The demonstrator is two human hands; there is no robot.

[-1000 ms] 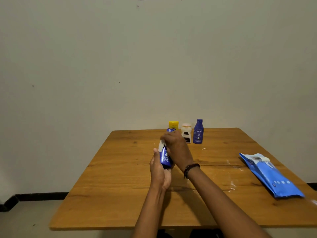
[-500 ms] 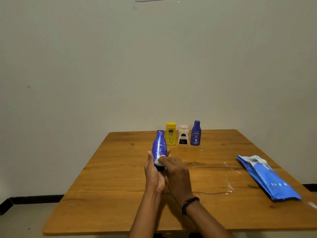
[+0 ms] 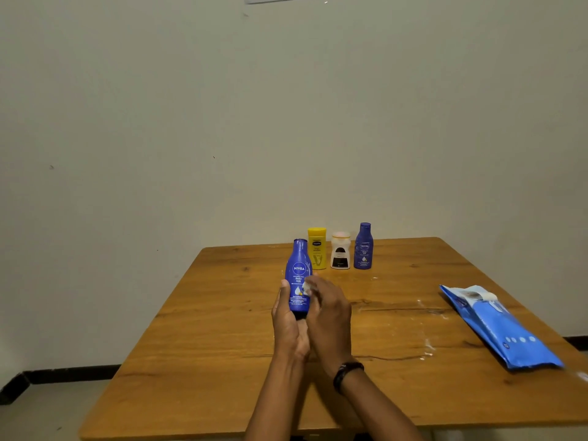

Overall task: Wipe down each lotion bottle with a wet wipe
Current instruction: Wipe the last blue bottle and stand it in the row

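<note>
While the blue lotion bottle (image 3: 298, 275) stands upright, long axis vertical, above the table (image 3: 222, 329), the left hand (image 3: 288, 326) is wrapped around its lower half. The right hand (image 3: 327, 316), just right of it, pinches a wet wipe (image 3: 306, 287) against the label. Three other bottles (image 3: 340, 249) wait behind.

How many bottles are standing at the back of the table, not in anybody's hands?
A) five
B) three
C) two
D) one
B: a yellow bottle, a white bottle and a blue bottle stand in a row at the back, while the left hand holds a fourth one.
</note>
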